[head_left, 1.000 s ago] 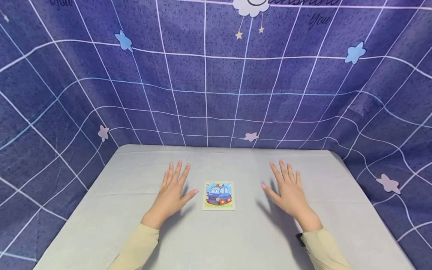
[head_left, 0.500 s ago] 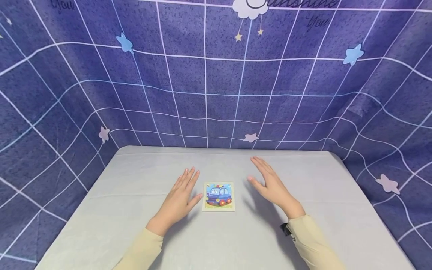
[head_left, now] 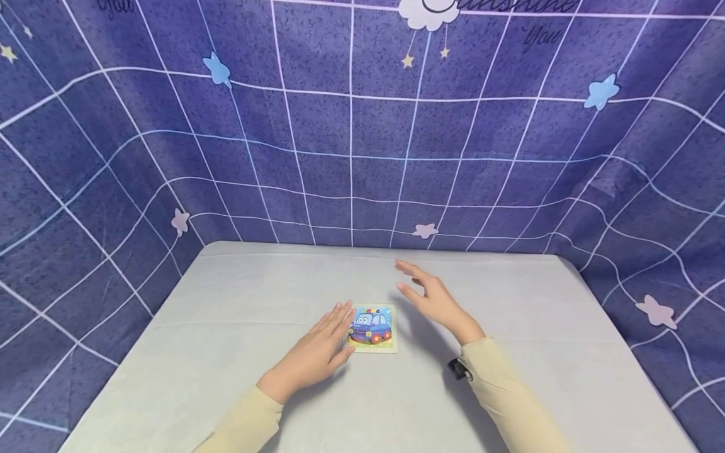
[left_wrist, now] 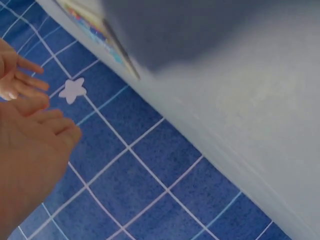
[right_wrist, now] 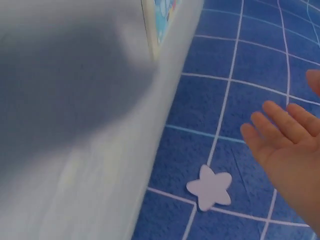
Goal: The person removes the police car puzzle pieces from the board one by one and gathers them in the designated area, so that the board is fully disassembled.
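A small square picture puzzle [head_left: 372,328] with a blue cartoon car and a pale frame lies flat on the table. Over its left edge is my left hand [head_left: 314,349], fingers straight; whether it touches the puzzle I cannot tell. To the puzzle's upper right hovers my right hand [head_left: 436,305], its fingers loosely bent and holding nothing. The left wrist view shows the left hand [left_wrist: 35,155] beside the tilted-looking edge of the puzzle [left_wrist: 97,35]. In the right wrist view the right hand [right_wrist: 290,150] appears apart from the puzzle [right_wrist: 162,20].
The table [head_left: 226,302] has a light grey cover. A blue-purple curtain [head_left: 317,126] with grid lines and stars hangs behind it and along both sides. A dark strap [head_left: 460,369] shows at the right sleeve.
Both hands have moved inward toward the puzzle. The left has come over its left edge; the right has shifted left, with its spread fingers now closer together and bent. The puzzle lies still.
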A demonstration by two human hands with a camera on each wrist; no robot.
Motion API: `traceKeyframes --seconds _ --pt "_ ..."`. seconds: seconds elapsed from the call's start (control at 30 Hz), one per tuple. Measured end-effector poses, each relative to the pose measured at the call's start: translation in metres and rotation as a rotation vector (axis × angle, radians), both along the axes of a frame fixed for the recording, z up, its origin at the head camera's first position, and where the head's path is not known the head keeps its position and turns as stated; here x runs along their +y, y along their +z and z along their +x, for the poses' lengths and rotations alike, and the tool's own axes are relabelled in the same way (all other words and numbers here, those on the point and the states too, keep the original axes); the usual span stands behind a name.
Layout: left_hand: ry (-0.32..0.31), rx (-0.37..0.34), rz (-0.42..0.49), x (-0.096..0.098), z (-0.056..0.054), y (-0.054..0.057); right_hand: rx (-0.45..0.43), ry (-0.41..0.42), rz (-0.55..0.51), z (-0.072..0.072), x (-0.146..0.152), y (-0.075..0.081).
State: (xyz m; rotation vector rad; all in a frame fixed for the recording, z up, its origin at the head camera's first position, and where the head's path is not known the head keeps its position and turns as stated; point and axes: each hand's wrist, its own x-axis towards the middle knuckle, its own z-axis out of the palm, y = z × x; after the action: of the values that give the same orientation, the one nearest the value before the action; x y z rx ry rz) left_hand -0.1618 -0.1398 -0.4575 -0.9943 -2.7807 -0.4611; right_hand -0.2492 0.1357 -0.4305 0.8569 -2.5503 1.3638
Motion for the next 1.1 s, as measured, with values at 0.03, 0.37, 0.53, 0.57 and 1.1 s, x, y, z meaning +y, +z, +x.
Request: traceKeyframes --seconds 0.03,0.37,0.53,0.57,1.1 --pt "-0.017 -0.014 -0.011 0.001 0.001 -0.001 -0.014 0.019 -0.016 -0.002 -0.003 -0.001" --pt "-0.118 -0.168 -0.123 0.013 0.008 -0.01 -0.153 0.169 -0.086 -0.014 -0.032 -0.018" --pt "-0.102 -0.222 -0.183 0.019 0.008 -0.015 -0.183 0.233 -0.026 -0.007 -0.045 -0.01" --pt "-0.098 -0.228 -0.192 0.019 0.008 -0.016 -0.179 0.246 -0.016 -0.008 -0.046 -0.014" --pt "-0.099 -0.286 -0.201 0.02 0.007 -0.019 -0.277 0.183 0.185 -0.029 -0.072 -0.05"
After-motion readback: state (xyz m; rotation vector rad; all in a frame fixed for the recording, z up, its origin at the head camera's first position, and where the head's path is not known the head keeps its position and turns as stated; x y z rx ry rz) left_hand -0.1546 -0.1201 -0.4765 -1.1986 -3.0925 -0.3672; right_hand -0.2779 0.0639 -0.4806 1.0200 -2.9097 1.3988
